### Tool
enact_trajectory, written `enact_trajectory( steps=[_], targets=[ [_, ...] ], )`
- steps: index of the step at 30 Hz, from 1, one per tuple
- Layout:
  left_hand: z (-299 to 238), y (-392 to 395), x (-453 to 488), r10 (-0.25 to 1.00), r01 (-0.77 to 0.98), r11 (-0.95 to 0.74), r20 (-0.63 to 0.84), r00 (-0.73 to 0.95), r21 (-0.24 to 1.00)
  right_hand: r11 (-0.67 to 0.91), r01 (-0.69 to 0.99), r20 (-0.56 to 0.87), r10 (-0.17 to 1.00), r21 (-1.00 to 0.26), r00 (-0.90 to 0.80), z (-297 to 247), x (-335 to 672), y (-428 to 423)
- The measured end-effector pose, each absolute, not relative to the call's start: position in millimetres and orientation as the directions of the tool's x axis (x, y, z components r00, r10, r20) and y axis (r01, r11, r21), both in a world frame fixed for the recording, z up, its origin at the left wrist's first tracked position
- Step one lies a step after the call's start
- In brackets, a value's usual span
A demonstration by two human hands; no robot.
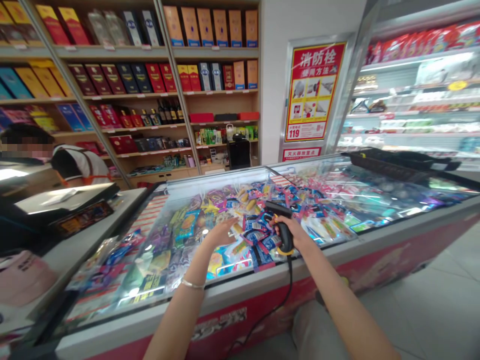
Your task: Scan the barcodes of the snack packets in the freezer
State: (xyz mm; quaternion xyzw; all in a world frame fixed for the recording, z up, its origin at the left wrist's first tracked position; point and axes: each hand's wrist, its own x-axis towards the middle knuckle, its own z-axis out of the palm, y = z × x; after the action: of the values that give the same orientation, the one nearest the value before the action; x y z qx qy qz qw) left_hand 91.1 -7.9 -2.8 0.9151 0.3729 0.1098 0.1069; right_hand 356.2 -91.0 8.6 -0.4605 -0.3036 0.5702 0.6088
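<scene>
A black and yellow barcode scanner (286,237) sits in my right hand (294,231), with its head tilted to the left and its cable hanging down the freezer front. Beneath it lie blue and pink ice-cream packets (257,236), heaped on the glass top of a chest freezer (225,295). My left hand (224,233) hovers at the left edge of this heap, its fingers stretched out and apart with nothing between them. I cannot tell whether its fingertips touch a packet. A bracelet circles my left wrist.
Shelves (131,95) of boxed bottles line the back wall. At the far left, a person (80,162) leans behind a counter (123,205). A dark tray-like object (390,165) rests on the freezer's right end. A lit display fridge (420,100) stands at the right.
</scene>
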Motion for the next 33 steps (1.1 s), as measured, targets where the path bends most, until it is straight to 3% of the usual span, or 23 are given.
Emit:
enact_trajectory(
  steps=[9,11,13,17,19,21,23,26,31,33],
  targets=[
    [-14,-17,115,0.743,0.763,-0.646,0.248,0.622,0.022,-0.013,-0.351,-0.081,0.980,-0.936,0.182,24,344,-93],
    [-11,-12,112,0.752,0.774,-0.632,0.256,0.607,0.020,0.006,-0.344,-0.059,0.982,-0.939,0.179,32,338,-94],
    [-6,-3,100,0.781,0.782,-0.604,0.313,0.541,0.156,0.018,-0.333,-0.043,0.984,-0.943,0.173,39,331,-95],
    [5,21,63,0.880,0.676,-0.453,0.412,0.234,0.582,0.021,-0.298,-0.020,0.991,-0.954,0.135,54,314,-93],
    [10,32,46,0.914,0.511,-0.385,0.395,0.094,0.769,0.010,-0.275,-0.020,0.994,-0.961,0.107,60,301,-88],
    [14,40,32,0.948,0.225,-0.311,0.318,0.007,0.923,0.003,-0.260,-0.016,0.997,-0.966,0.072,64,285,-81],
    [17,45,20,0.974,-0.040,-0.227,0.227,-0.018,0.973,-0.002,-0.251,-0.010,0.999,-0.968,0.031,65,267,-71],
    [19,47,5,0.988,-0.217,-0.156,0.150,-0.048,0.964,-0.023,-0.245,-0.007,0.998,-0.969,-0.064,64,242,-56],
    [14,43,-7,0.991,-0.167,-0.018,-0.004,-0.134,0.986,-0.070,-0.093,-0.032,0.934,-0.993,-0.355,56,216,-34],
    [11,41,-6,0.990,-0.140,0.015,-0.034,-0.137,0.990,-0.054,-0.023,-0.041,0.922,-0.998,-0.386,50,210,-29]
  ],
)
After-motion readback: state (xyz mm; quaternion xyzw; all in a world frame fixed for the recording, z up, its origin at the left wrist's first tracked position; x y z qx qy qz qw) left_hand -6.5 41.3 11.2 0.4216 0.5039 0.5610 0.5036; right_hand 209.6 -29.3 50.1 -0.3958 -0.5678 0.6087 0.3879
